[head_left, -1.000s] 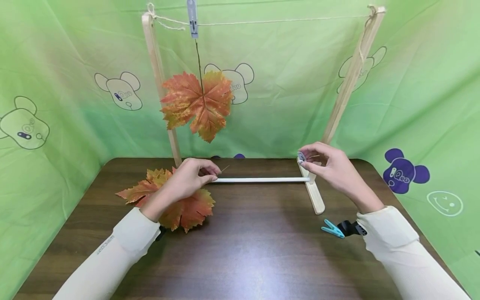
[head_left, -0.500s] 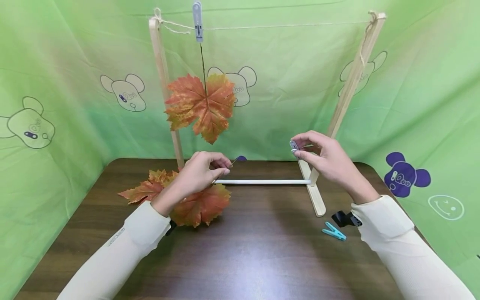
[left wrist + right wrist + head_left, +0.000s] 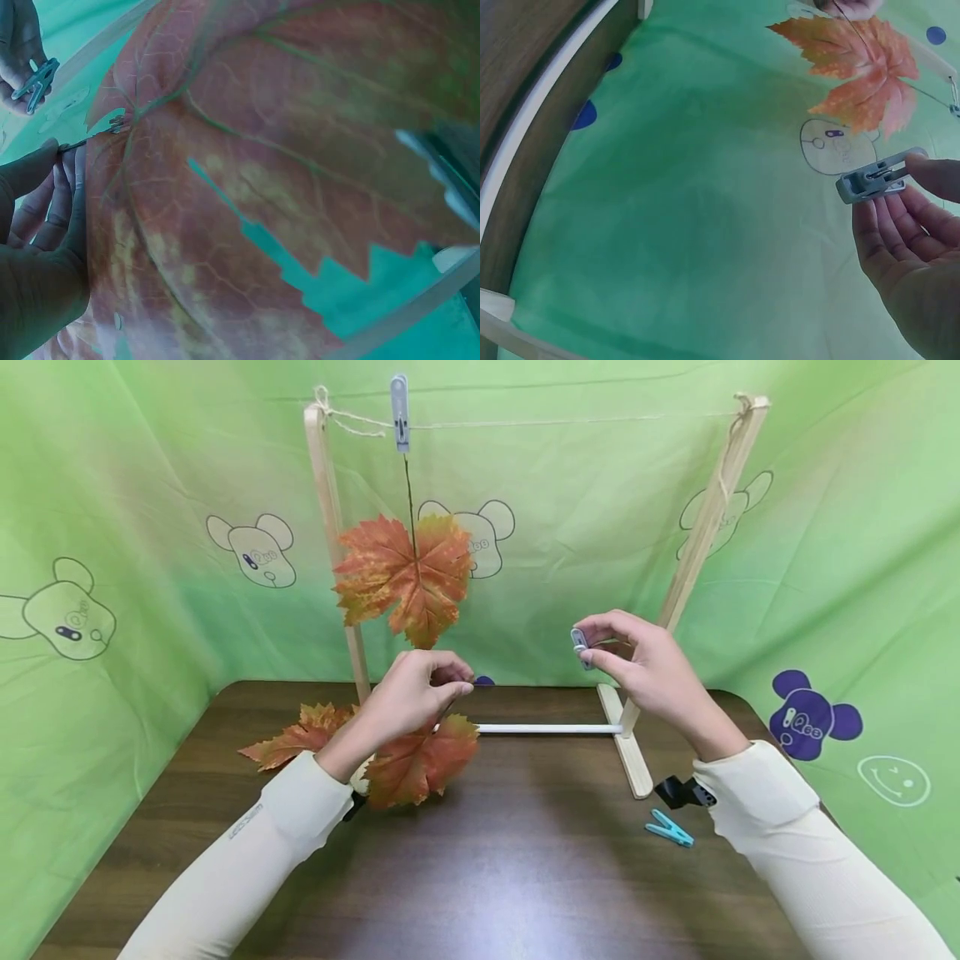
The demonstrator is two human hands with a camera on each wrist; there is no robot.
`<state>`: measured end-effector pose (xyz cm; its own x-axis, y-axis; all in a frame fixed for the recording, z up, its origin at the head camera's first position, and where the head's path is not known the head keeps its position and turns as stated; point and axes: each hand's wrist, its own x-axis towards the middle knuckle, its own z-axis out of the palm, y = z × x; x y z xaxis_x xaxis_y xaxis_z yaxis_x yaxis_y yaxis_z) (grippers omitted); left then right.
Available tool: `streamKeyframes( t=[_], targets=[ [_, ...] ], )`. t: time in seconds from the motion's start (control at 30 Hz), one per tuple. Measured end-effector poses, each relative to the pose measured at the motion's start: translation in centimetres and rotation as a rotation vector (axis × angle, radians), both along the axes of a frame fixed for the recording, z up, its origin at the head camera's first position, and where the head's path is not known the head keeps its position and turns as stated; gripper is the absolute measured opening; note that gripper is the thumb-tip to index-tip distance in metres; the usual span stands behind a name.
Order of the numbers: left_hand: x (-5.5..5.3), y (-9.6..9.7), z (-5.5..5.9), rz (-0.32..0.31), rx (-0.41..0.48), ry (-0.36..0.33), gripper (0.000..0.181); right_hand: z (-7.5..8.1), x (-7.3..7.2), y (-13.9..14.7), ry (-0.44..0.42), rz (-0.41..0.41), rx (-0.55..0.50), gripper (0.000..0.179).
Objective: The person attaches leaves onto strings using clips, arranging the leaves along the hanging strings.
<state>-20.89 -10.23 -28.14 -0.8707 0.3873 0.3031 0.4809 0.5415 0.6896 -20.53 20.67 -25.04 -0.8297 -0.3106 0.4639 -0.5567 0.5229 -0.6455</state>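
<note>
Pinching the thin, dark, rightward-slanting stem (image 3: 97, 135) of a red-orange, lobed, fabric-looking leaf (image 3: 422, 767), the left hand (image 3: 412, 693) has it hanging below; well apart rightward, the right hand (image 3: 648, 670) pinches a grey plastic clothespin (image 3: 859, 186), roughly upright.

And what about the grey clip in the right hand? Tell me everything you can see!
The clip is small and bluish grey, and looks like plastic. It has two long arms with a metal-looking spring between them. The right hand pinches it with thumb and fingers, at a slant, up off the table. Only that hand seems to touch it. I can't tell if its mouth is open.
</note>
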Motion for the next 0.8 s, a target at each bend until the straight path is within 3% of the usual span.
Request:
streamKeyframes(
  t=[0.13,0.47,0.8],
  targets=[
    [-0.1,0.4,0.6,0.017,0.025,0.028,0.006,0.5,-0.1,-0.2,0.016,-0.002,-0.024,0.026],
    [-0.5,1.8,2.0,0.07,0.126,0.018,0.008,2.4,-0.1,-1.0,0.013,0.003,-0.06,0.025],
    [-0.8,2.7,3.6,0.089,0.241,0.135,0.008,4.8,-0.2,-2.0,0.027,0.016,-0.126,0.023]
  ],
)
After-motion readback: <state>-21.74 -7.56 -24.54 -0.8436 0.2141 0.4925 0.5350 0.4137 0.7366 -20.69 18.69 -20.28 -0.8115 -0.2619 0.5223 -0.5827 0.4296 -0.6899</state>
